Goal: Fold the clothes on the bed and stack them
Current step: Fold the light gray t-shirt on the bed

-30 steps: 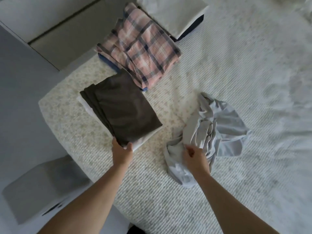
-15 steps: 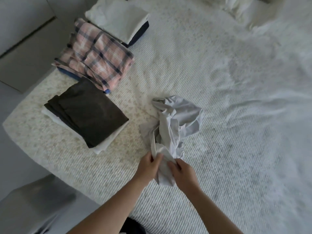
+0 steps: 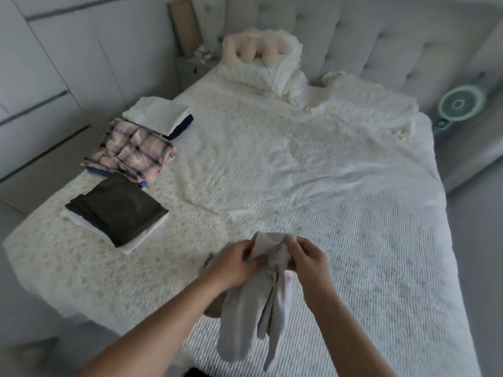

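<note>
The pale grey garment [image 3: 253, 317] is lifted off the bed [image 3: 313, 186], held up in front of the person near the bed's foot. Its top edge is bunched between the two hands, and the rest hangs down in loose, twisted folds toward the bottom of the view. The left hand [image 3: 234, 263] grips the cloth from the left, its fingers [image 3: 246, 248] curled around the upper edge; the right hand [image 3: 306, 257] pinches the same edge from the right, fingers bent onto the fabric — the two hands sit close together with only a narrow strip of cloth between them.

On the left side of the bed lie three stacks in a row. Nearest is a dark folded garment [image 3: 119, 208] resting on a white one. Beyond it, a pink plaid garment [image 3: 133, 151] lies on something blue. Farthest is a white folded garment [image 3: 160, 112] over a dark piece. At the head of the bed, white pillows [image 3: 261, 74] are heaped against the tufted headboard [image 3: 353, 36] — a round fan [image 3: 460, 103] stands to the right.
</note>
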